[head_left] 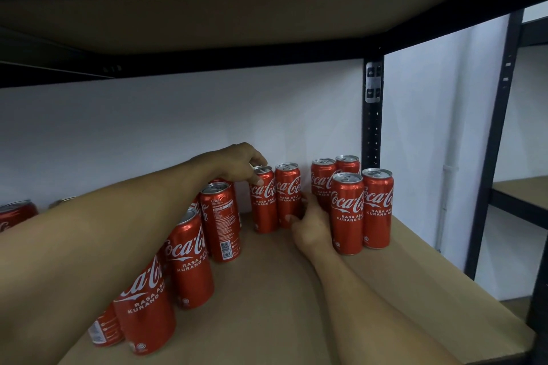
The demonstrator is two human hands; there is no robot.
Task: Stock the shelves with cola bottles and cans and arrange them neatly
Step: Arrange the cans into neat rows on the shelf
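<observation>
Left hand (240, 161) pinches the top of a sealed cola can (264, 201) on the shelf (267, 290) as right hand (311, 227) curls round the neighbouring can (287, 187), four more cans (347, 213) just right of its fingers.

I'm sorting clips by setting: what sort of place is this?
Probably a stockroom or shop storage area: black metal racking with brown shelf boards, rows of identical red cola cans standing on one, and a bare white wall behind.

A white wall (178, 115) stands at the back. 1 thin white pipe (444, 201) runs down it at the right, near 1 neighbouring black rack (497, 127).
</observation>
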